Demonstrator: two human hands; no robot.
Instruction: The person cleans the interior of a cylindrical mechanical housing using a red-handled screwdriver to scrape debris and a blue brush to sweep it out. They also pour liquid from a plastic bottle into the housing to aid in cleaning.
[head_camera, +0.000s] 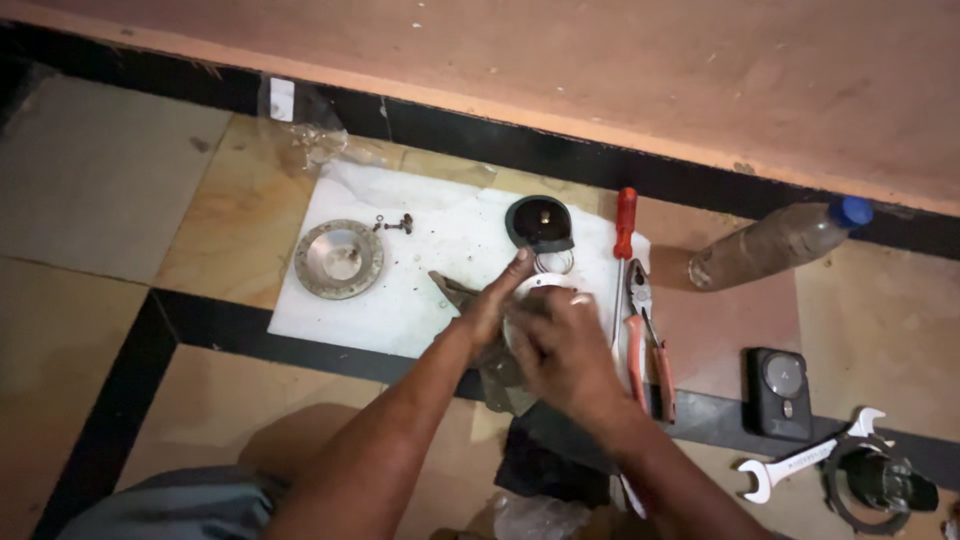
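Note:
Both my hands meet over a round pale metal part at the front edge of a white sheet on the floor. My left hand grips its left side, fingers pointing up. From the right, my right hand covers the part, with a ring on one finger. Most of the part is hidden under my hands. A grey rag lies beneath them. Just beyond sit a black domed cap and a small metal ring.
A round metal disc and small screws lie on the sheet's left. A red-handled screwdriver and orange pliers lie to the right. Further right are a lying plastic bottle, a small black device, a spanner and a dark ring part.

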